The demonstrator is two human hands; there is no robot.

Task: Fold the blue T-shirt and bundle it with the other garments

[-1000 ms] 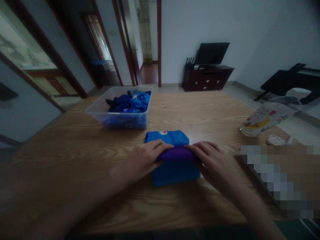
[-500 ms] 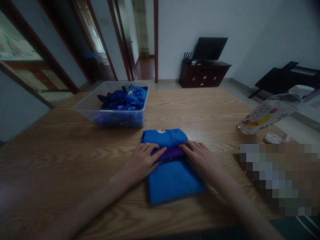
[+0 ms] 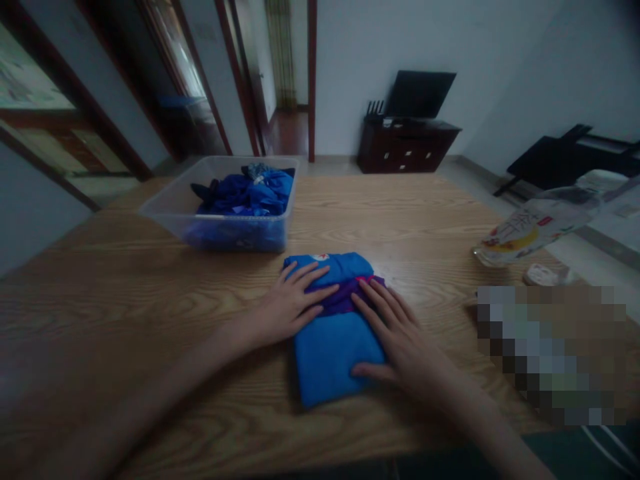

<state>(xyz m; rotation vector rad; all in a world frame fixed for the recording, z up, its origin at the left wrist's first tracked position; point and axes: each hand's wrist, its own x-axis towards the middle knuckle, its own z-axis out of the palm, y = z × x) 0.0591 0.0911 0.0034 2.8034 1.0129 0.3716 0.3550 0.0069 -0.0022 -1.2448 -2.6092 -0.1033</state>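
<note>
A folded blue cloth item (image 3: 333, 357), which looks like a garment, lies on the wooden table in front of me. Its far end shows a round white patch with a red star. Across its middle runs a folded purple piece of cloth (image 3: 336, 300) with a pinkish-red spot at its right. My left hand (image 3: 295, 303) rests on the left side of the bundle, fingers spread over the blue and purple cloth. My right hand (image 3: 397, 333) lies on the right side, fingers stretched onto the purple cloth and the thumb on the near blue part.
A clear plastic bin (image 3: 220, 230) of crumpled blue clothes stands at the back left of the table (image 3: 390, 220). At the right are a transparent printed bag (image 3: 525, 233), a small white object (image 3: 543, 274) and a pixelated area. A monitor (image 3: 421, 95) stands on a far cabinet.
Both hands were gripping the purple cloth's edges; now their fingers are spread flat over it. The purple cloth shows more at the right, with a red spot visible. My right thumb has moved onto the near blue part.
</note>
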